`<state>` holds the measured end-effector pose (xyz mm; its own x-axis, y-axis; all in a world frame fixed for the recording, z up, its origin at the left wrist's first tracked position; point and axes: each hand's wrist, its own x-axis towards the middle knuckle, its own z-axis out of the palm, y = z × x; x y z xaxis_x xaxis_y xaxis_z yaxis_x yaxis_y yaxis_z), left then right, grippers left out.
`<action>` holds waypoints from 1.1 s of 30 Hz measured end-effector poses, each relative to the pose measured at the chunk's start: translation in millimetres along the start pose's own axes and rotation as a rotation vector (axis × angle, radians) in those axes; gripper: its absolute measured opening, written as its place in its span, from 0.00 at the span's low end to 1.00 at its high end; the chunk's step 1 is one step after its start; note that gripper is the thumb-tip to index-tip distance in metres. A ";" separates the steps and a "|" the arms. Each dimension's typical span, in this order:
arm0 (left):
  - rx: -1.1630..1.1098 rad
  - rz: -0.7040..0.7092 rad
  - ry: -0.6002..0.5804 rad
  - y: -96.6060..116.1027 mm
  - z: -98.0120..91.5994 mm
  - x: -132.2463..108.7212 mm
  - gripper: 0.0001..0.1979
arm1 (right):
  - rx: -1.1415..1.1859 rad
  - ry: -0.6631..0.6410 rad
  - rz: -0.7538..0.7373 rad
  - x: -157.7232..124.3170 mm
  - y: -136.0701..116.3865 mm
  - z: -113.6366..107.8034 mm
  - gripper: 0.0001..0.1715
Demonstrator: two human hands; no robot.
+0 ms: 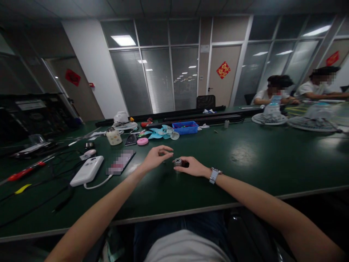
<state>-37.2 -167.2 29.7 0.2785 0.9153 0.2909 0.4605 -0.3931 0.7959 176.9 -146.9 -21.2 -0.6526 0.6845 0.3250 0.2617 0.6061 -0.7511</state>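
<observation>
My right hand (191, 166), with a watch on its wrist, rests on the green table (245, 171) and grips a small round metal part (178, 162) between thumb and fingers. My left hand (157, 156) hovers just left of that part, fingers curled in a pinch. What the pinch holds, if anything, is too small to see.
To the left lie a white power bank (87, 170) with a cable, a phone (120, 162), a red-handled screwdriver (25, 171) and black cables. Farther back are a blue tray (185, 127), a turquoise fan blade (159, 133) and a pink disc (142, 141). Two people sit at far right behind fan grilles (268, 118).
</observation>
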 end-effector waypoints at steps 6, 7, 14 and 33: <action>-0.282 -0.368 0.059 -52.2 -3.3 15.9 0.22 | 0.217 0.094 0.114 13.0 15.1 -7.5 0.30; -0.290 -0.365 0.057 -54.5 -2.9 14.7 0.22 | 0.192 0.105 0.117 16.3 19.1 -8.8 0.28; -0.366 -0.383 0.085 -64.5 -2.5 13.9 0.20 | -0.157 -0.014 -0.014 50.6 40.2 -4.7 0.21; 0.086 0.134 0.074 -22.9 32.2 -17.9 0.23 | -0.171 0.320 0.024 31.1 17.1 -13.2 0.16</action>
<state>-25.7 -177.4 -10.8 0.2807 0.8569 0.4323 0.4949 -0.5151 0.6998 170.5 -109.9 -16.4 -0.3958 0.7754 0.4920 0.4071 0.6284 -0.6629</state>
